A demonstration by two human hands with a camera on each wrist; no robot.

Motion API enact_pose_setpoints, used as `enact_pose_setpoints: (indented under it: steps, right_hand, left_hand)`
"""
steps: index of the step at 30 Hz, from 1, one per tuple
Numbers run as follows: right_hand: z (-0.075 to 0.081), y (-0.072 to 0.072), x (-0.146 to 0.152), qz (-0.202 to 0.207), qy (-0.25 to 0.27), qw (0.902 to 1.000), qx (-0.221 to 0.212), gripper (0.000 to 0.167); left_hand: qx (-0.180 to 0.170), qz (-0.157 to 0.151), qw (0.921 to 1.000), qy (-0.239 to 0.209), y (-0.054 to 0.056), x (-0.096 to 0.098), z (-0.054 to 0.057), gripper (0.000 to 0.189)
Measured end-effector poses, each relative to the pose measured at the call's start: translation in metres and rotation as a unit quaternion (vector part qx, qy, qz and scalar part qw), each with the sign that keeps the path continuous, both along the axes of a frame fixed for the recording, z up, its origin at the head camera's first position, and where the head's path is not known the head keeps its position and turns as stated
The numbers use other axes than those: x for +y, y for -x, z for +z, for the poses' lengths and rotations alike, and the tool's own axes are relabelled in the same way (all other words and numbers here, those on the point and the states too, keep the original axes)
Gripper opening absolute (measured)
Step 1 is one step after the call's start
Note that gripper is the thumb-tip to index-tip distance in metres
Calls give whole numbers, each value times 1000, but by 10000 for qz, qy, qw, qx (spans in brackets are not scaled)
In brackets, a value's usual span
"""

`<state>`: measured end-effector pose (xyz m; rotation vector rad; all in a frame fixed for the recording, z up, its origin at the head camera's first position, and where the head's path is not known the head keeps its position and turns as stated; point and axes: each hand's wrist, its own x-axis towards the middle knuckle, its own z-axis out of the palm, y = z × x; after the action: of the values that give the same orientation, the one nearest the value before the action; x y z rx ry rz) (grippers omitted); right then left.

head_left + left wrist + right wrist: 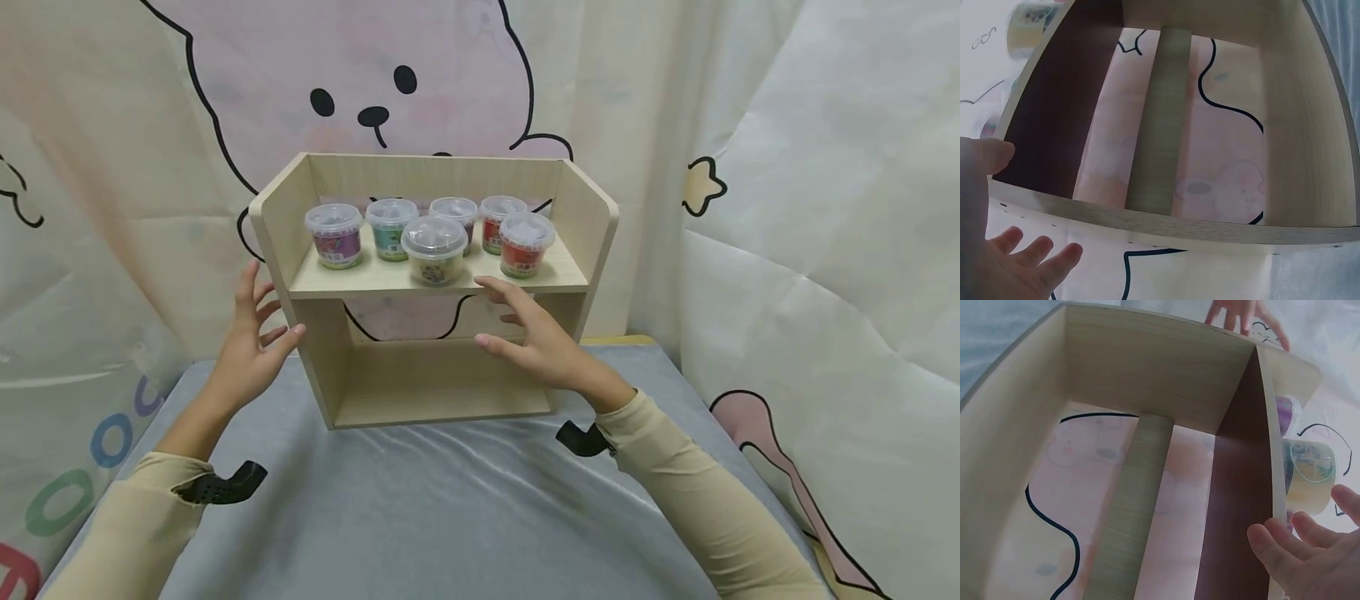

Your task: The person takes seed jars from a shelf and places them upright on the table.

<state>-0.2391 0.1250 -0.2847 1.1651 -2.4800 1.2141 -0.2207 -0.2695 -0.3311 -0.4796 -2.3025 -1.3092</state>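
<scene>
A pale wooden two-tier shelf [442, 408] stands upright on the table. Its upper board carries several small lidded plastic tubs, among them a purple one [337, 247], a teal one [389, 242], a yellowish one [436, 268] in front and a red one [522, 258] at the right. My left hand [251, 358] is beside the shelf's left panel, fingers spread; whether it touches the wood I cannot tell. In front of the upper board is my right hand [542, 340], fingers extended and holding nothing. The right wrist view shows its fingertips near the yellowish tub [1310, 478].
A grey-blue cloth [420, 508] covers the table. Printed white curtains [817, 275] hang behind and on both sides. The shelf's lower compartment has a partly open back, crossed by a wooden slat [1160, 125]. A black strap piece [225, 485] sticks out from the left sleeve.
</scene>
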Motion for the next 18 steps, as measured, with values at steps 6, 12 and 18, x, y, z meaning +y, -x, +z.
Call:
enact_pose_setpoints:
  steps: [6,12,18]
  right_hand:
    - [10,2,-4,58,277,9995,-169,70]
    - [20,6,-10,139,482,9984,-264,68]
    - [25,13,-13,223,679,9969,-324,65]
  left_hand:
    - [-236,-175,9996,48,7,-4,3,105]
    - [-439,-98,9985,301,10,-5,3,103]
    - [-377,40,9986,355,13,-4,1,101]
